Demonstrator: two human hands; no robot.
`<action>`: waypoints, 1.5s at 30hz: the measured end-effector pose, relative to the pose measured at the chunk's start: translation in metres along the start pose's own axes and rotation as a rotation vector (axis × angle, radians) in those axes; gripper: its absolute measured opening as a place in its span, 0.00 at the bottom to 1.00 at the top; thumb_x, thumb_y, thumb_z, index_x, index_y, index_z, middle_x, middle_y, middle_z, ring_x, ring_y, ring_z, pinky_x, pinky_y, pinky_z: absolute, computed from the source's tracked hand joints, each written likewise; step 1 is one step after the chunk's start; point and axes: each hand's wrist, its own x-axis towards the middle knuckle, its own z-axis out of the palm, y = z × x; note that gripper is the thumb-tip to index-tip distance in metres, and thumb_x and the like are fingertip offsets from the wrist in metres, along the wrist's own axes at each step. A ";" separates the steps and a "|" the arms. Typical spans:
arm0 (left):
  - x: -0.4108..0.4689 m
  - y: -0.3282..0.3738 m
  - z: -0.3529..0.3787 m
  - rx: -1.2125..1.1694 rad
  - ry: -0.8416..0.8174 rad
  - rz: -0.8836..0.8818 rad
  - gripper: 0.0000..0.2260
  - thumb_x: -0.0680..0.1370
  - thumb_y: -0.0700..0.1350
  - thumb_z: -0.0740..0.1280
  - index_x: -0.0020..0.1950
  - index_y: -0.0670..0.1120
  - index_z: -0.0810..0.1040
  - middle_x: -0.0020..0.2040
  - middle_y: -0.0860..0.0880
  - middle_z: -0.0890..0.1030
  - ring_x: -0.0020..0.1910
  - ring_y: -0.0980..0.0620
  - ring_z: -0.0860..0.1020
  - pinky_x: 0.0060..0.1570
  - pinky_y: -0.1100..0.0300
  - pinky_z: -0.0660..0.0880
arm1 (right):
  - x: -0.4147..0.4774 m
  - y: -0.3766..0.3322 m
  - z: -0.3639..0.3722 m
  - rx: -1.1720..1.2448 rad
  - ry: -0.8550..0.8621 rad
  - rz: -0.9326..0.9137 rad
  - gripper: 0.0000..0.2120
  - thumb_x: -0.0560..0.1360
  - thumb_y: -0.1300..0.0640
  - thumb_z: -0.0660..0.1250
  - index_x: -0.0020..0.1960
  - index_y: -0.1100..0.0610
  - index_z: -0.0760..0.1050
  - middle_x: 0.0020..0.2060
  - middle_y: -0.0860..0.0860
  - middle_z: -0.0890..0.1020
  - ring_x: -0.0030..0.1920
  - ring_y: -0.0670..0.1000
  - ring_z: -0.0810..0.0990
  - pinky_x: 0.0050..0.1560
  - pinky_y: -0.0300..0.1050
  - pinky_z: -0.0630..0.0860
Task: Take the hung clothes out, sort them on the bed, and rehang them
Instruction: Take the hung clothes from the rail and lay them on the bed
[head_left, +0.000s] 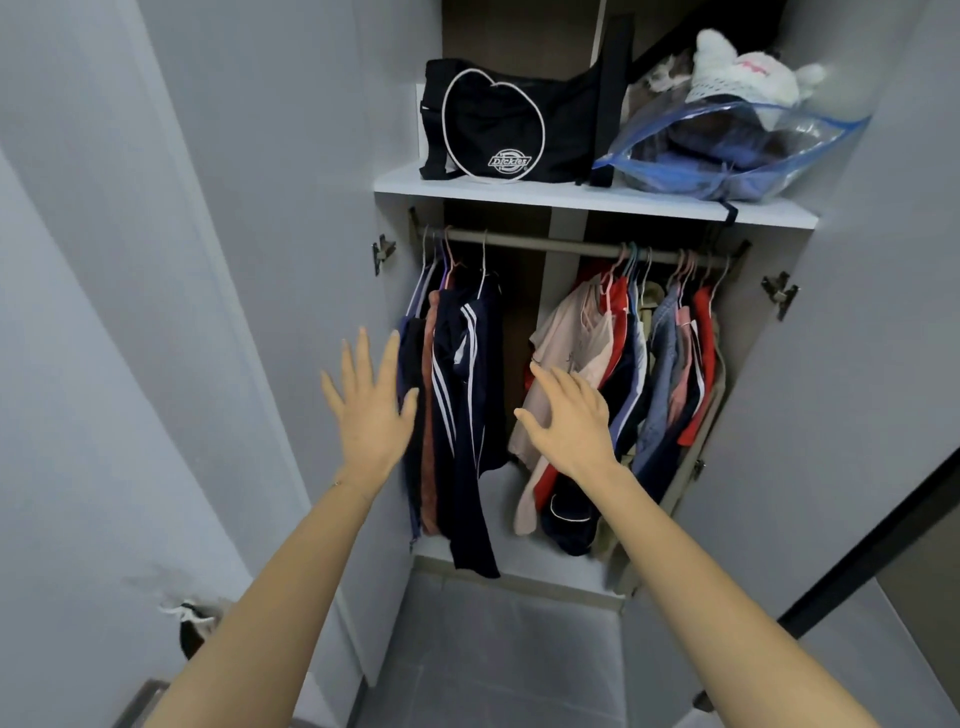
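So far nothing appears to have been taken out, judging by the full rod (571, 248) inside the open wardrobe (831, 364). At the left, the left hand (371, 410) is held up with fingers spread and straight, grasping nothing, just in front of the left group of clothes (457, 395), where a dark striped jacket (467, 364) is hung outermost. A bare stretch of rod is left between the two groups. Further right, the right hand (569, 415) is likewise released, fingers relaxed, over the pale shirt (561, 332) at the near edge of the right group of clothes (649, 374); whether it is touched cannot be told. Above, a black bag (498, 124) and a plastic bag (737, 150) are stored on the shelf (571, 195). Removal, sorting on the bed, which is not seen, and rehanging are all judged to be left.
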 end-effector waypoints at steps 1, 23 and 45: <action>0.000 0.004 0.009 0.029 -0.028 0.033 0.32 0.80 0.48 0.66 0.81 0.52 0.54 0.81 0.43 0.48 0.80 0.41 0.46 0.74 0.33 0.45 | 0.003 0.006 0.002 -0.002 -0.015 0.007 0.32 0.79 0.39 0.59 0.79 0.46 0.54 0.77 0.53 0.61 0.77 0.56 0.55 0.75 0.58 0.52; 0.178 0.024 0.279 -0.030 -0.448 0.262 0.38 0.76 0.70 0.53 0.81 0.55 0.50 0.82 0.47 0.45 0.80 0.44 0.44 0.75 0.39 0.41 | 0.205 0.160 0.076 0.108 -0.038 0.349 0.36 0.78 0.43 0.64 0.80 0.50 0.52 0.78 0.57 0.55 0.78 0.58 0.50 0.77 0.53 0.53; 0.297 0.111 0.440 -0.088 -0.622 0.262 0.35 0.77 0.67 0.48 0.81 0.55 0.47 0.82 0.49 0.46 0.80 0.48 0.43 0.74 0.43 0.35 | 0.340 0.245 0.120 0.147 0.074 0.468 0.32 0.80 0.60 0.60 0.78 0.63 0.48 0.64 0.63 0.75 0.48 0.63 0.80 0.37 0.47 0.71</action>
